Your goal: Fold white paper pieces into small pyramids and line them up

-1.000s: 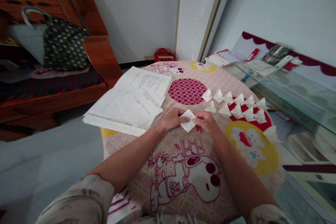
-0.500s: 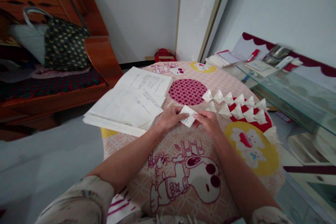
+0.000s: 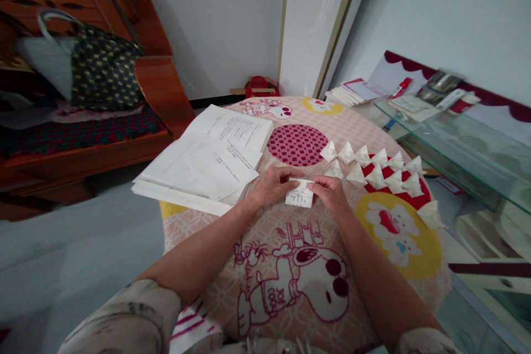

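Note:
A small square of folded paper with printed marks is held up over the round table between both hands. My left hand pinches its upper left corner, thumb on the near face. At its upper right corner, my right hand pinches it with thumb and fingers; some of the fingers are hidden behind. To the right of my hands stand several pointed folded paper pieces in rows. An open book with printed pages lies left of my hands, a loose sheet on top.
A patterned cloth covers the round table. A glass shelf with small items adjoins its right side, near a stack of papers. At the left stands a wooden bench with a dark patterned bag.
The folded paper has turned from a diamond position to nearly level, its edge now along the top between both thumbs. Both hands keep hold of it and have barely shifted.

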Demonstrator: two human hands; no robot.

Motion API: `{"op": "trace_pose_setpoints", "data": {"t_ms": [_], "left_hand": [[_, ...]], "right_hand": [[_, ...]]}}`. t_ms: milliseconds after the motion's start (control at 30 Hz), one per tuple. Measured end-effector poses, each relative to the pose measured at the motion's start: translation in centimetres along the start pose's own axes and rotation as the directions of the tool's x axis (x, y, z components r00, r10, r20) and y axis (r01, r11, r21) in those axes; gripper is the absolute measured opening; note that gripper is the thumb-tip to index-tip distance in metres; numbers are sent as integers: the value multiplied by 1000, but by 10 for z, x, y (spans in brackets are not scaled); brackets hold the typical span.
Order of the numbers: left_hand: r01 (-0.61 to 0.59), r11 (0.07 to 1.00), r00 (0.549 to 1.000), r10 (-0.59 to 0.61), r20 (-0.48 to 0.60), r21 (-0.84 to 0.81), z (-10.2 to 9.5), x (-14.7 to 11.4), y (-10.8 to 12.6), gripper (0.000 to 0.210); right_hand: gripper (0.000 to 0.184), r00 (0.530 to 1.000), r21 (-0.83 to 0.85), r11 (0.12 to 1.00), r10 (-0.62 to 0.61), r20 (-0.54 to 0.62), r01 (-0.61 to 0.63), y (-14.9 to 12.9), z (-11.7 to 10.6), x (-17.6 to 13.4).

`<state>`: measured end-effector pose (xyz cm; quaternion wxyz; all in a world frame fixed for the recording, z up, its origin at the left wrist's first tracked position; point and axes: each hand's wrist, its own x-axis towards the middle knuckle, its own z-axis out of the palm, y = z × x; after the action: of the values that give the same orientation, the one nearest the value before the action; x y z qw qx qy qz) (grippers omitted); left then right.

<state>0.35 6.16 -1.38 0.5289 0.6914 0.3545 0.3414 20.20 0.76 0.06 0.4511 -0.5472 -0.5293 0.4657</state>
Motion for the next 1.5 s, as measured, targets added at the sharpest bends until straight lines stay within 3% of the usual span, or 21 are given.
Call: {"op": "trace_pose_setpoints", "data": {"t_ms": [100, 200, 367, 467, 600, 733, 833, 900, 1000, 1100, 1200, 1300, 1500], "left_hand": [[23, 988, 1000, -23, -2, -153, 2, 0, 0, 34], [19, 961, 998, -33, -44, -276, 4, -1, 3, 40], [2, 942, 999, -16, -39, -335, 4, -2, 7, 40], [-18, 965, 999, 9, -37, -263, 3, -3, 9, 26], [-3, 999, 997, -1, -72, -47, 2, -3, 9, 8], [-23, 993, 992, 37, -124, 112, 0, -2, 9, 6], [-35, 974, 976, 82, -203, 222, 1, -1, 10, 8], [-46, 964, 971, 105, -215, 263, 2, -2, 11, 11], [-56, 955, 973, 117, -197, 293, 4, -4, 12, 20], [-56, 951, 976, 116, -184, 305, 6, -5, 10, 31], [-97, 948, 978, 147, -148, 303, 7, -5, 5, 33], [-174, 919, 973, 217, -86, 353, 5, -4, 0, 30], [-249, 834, 968, 201, 149, 492, -3, -6, -5, 34]], "right_hand": [[30, 1000, 49, 999, 3, -7, -3, 0, 1, 0], [28, 997, 21, 1000, 13, 75, -14, 3, 1, 2], [24, 997, -52, 999, 13, 71, -9, 6, 1, 3], [25, 1000, -43, 999, -8, 3, 8, 4, 0, 4], [25, 997, -10, 1000, -18, -74, 17, 5, -3, 5], [23, 993, -29, 998, -51, -103, 49, 8, -7, 5], [20, 976, -116, 984, -152, -155, 134, 4, -8, 2], [16, 939, -238, 934, -306, -156, 265, 0, -7, -1], [13, 837, -433, 767, -545, -51, 473, -6, -3, -8], [18, 764, -569, 589, -635, 114, 574, -5, -1, -13], [22, 713, -641, 435, -651, 262, 632, -2, 0, -15], [26, 686, -668, 335, -627, 369, 665, 1, 1, -17], [24, 716, -670, 297, -466, 520, 680, 7, 2, -17]]}}
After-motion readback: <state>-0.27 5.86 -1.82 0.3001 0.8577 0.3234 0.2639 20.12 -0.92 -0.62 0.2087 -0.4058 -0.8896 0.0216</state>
